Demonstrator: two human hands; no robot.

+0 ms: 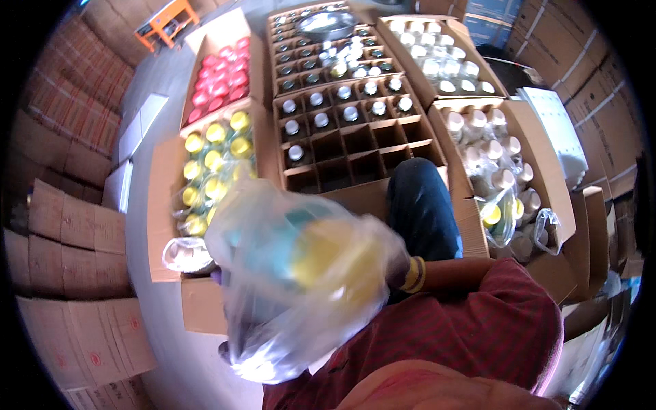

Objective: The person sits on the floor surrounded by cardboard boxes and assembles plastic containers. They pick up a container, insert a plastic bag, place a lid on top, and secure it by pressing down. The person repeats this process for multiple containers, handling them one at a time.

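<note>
- A person in a dark red checked shirt (437, 324) lifts a clear plastic bag (311, 273) above the floor (160, 321), between the left-hand cartons and a bent knee in blue jeans (425, 205).
- Yellow and teal contents (328, 256) show through the film, too blurred to make out.
- The right hand (398, 272), a yellow band (414, 275) at its wrist, meets the bag's right edge; its fingers are hidden, so how firmly it grasps cannot be told.
- The left hand (217, 276) is almost wholly behind the bag, a purple sliver at the edge; whether it is clenched or loose cannot be told.
- Beyond the bag, 11 pale-capped bottles (350, 113) stand in a divided carton (365, 193): 2 rows of 5, and 1 more nearer the knee.
- A shiny metal bowl (326, 26) rests over the bottles behind.
- At left, yellow-capped bottles (215, 132) fill a carton nearer the person than the red-capped bottles (217, 76).
- At right, white-capped bottles (493, 149), some wrapped in film, crowd an open carton (547, 178).
</note>
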